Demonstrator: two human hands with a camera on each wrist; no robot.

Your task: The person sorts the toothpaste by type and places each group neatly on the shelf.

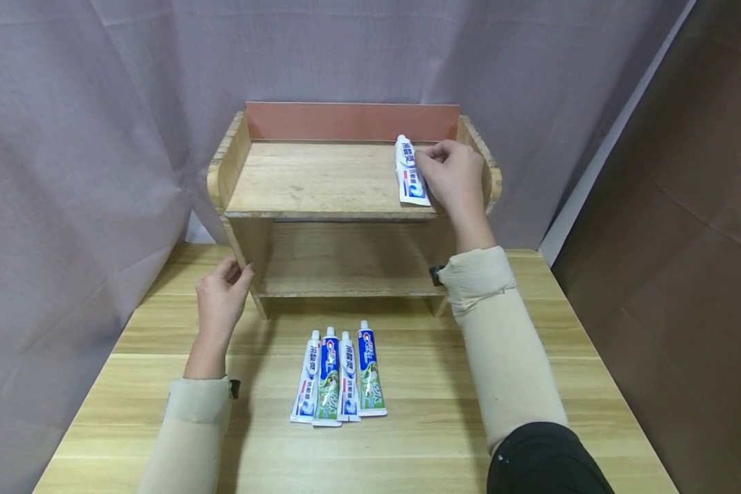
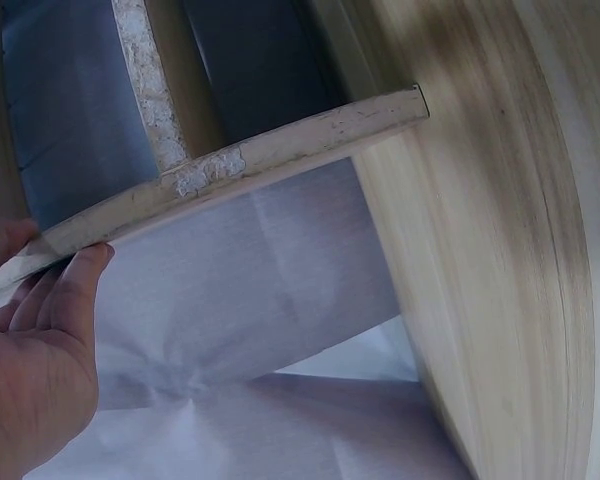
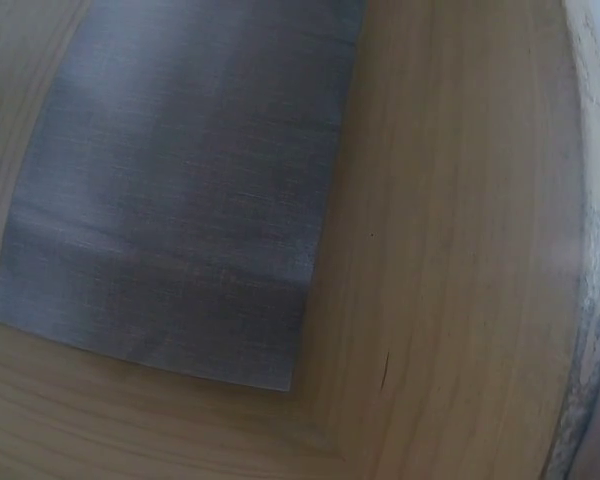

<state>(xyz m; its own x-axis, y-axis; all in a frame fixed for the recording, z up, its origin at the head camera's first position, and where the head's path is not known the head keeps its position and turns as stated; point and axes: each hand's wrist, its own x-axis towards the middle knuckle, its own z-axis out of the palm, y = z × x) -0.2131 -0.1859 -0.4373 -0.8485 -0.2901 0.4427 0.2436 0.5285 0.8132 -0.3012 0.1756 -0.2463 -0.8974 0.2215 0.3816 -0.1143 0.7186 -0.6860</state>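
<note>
Matt raw-wood shelf [image 1: 321, 178], glossy plastic toothpaste tube [image 1: 409, 175]

Pale wooden shelf [image 1: 321, 180], reddish-brown back panel [image 1: 352, 121]. White tube [image 1: 409, 171], blue and red print. Four tubes [image 1: 338, 374] at 6 o'clock, alternately white-blue and blue-green. Light striped wood table [image 1: 407, 439]. Grey-mauve curtain [image 1: 86, 137]. Beige sleeves [image 1: 500, 343].

Right hand [image 1: 451, 180] raised (curled), left hand [image 1: 220, 296] low.

Both arms wear snug cream sleeves [image 1: 506, 343] that reach to the wrists, the right one bunched into a thick cuff. A small black device [image 1: 435, 275] sits at each wrist beside the cuff. At the lower right of the frame a black garment [image 1: 546, 463] covers the upper arm.
</note>
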